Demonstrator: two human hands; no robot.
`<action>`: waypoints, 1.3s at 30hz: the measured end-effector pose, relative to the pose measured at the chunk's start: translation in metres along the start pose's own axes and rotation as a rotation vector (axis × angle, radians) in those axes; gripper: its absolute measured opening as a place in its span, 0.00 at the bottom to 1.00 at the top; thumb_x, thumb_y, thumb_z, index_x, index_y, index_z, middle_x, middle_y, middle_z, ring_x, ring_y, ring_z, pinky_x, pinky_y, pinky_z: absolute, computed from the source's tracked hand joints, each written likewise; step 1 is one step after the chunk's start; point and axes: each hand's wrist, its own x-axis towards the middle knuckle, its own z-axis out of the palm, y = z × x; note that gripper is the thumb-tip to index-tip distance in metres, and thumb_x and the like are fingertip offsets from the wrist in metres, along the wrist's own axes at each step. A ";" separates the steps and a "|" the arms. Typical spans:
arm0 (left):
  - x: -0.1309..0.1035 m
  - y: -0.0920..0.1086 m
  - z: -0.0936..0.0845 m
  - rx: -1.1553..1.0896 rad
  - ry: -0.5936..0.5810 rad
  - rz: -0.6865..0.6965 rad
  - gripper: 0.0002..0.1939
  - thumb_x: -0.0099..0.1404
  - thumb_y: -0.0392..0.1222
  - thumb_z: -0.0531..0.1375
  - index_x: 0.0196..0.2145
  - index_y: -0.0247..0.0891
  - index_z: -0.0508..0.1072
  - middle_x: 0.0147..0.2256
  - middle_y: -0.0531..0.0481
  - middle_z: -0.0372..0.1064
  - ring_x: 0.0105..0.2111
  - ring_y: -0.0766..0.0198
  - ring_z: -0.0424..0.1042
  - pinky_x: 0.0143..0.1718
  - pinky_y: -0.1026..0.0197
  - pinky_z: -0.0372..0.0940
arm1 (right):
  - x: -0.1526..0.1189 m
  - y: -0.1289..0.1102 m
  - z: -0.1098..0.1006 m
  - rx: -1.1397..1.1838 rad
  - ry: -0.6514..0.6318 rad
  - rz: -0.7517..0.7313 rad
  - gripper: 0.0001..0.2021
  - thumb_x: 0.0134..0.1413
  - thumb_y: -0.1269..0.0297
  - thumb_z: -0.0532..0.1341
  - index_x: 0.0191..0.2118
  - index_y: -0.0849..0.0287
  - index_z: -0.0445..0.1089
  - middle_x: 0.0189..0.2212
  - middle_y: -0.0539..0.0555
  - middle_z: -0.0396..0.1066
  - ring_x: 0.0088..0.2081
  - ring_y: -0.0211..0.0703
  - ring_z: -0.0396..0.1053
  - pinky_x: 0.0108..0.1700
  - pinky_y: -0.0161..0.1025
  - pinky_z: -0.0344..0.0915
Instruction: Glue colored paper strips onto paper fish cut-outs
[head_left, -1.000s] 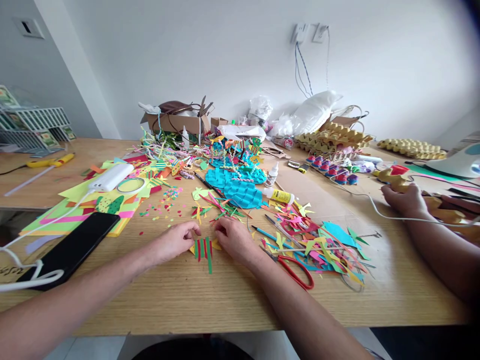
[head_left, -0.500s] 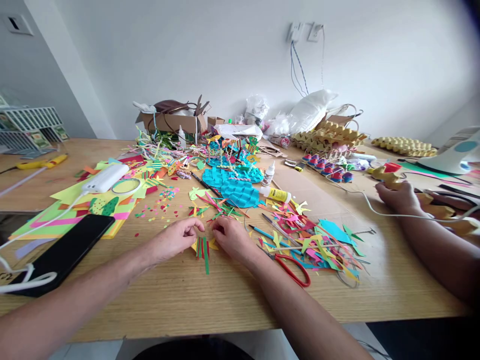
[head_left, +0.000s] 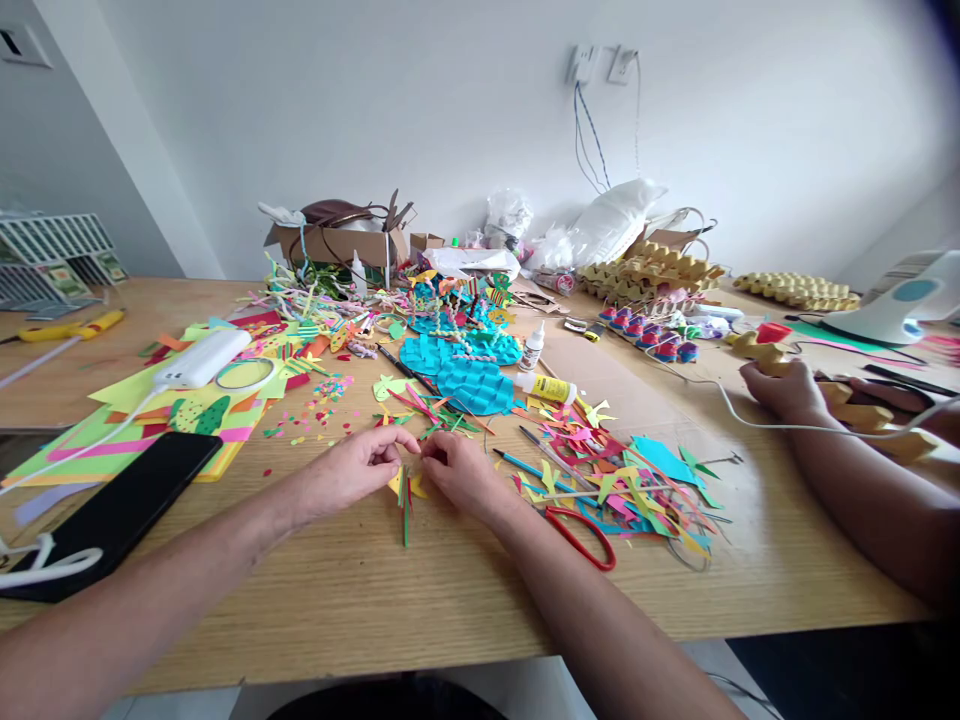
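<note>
My left hand (head_left: pixel 367 462) and my right hand (head_left: pixel 459 472) come close together over the wooden table, fingertips almost touching. The fingers of both are curled in. Whatever they pinch is too small to make out. Thin green and red paper strips (head_left: pixel 406 510) hang or lie just below the fingertips, with a bit of yellow paper (head_left: pixel 418 487) beside them. Beyond the hands are a blue scaly paper shape (head_left: pixel 476 387) and a glue bottle with a yellow label (head_left: pixel 551 388). Red-handled scissors (head_left: pixel 585 540) lie right of my right hand.
Paper scraps (head_left: pixel 622 480) are heaped at the right, and a black phone (head_left: pixel 135 510) lies at the left near coloured sheets. Another person's hand (head_left: pixel 787 392) holds a yellow egg-carton strip (head_left: pixel 847 405) at the far right, with a white cable crossing over.
The fingers of my left hand have shifted closer to my right hand. The paper strips have turned and look narrower. The whole view has shifted slightly.
</note>
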 end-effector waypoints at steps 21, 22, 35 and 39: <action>-0.030 -0.006 -0.022 -0.223 0.268 0.114 0.14 0.58 0.45 0.57 0.43 0.43 0.67 0.32 0.52 0.62 0.35 0.63 0.62 0.39 0.64 0.59 | -0.010 -0.014 -0.015 1.175 -0.403 0.234 0.14 0.36 0.58 0.67 0.29 0.61 0.68 0.27 0.49 0.68 0.30 0.36 0.67 0.33 0.33 0.59; -0.029 -0.007 -0.020 -0.214 0.276 0.112 0.14 0.58 0.45 0.57 0.43 0.43 0.67 0.32 0.52 0.62 0.34 0.63 0.62 0.38 0.63 0.59 | -0.010 -0.014 -0.014 1.168 -0.396 0.239 0.14 0.35 0.58 0.67 0.29 0.61 0.68 0.26 0.49 0.68 0.29 0.35 0.67 0.33 0.33 0.59; -0.025 -0.005 -0.008 -0.136 0.354 0.091 0.16 0.55 0.46 0.56 0.42 0.42 0.67 0.31 0.52 0.63 0.35 0.62 0.64 0.38 0.64 0.61 | -0.007 -0.011 -0.008 1.229 -0.234 0.279 0.13 0.30 0.63 0.68 0.26 0.61 0.69 0.21 0.46 0.66 0.24 0.31 0.63 0.30 0.33 0.58; -0.025 -0.012 -0.007 -0.133 0.322 0.128 0.16 0.57 0.45 0.55 0.44 0.41 0.66 0.31 0.52 0.62 0.33 0.63 0.64 0.37 0.64 0.62 | -0.007 -0.012 -0.008 1.211 -0.210 0.275 0.12 0.30 0.63 0.67 0.26 0.61 0.68 0.21 0.45 0.66 0.23 0.30 0.62 0.31 0.33 0.58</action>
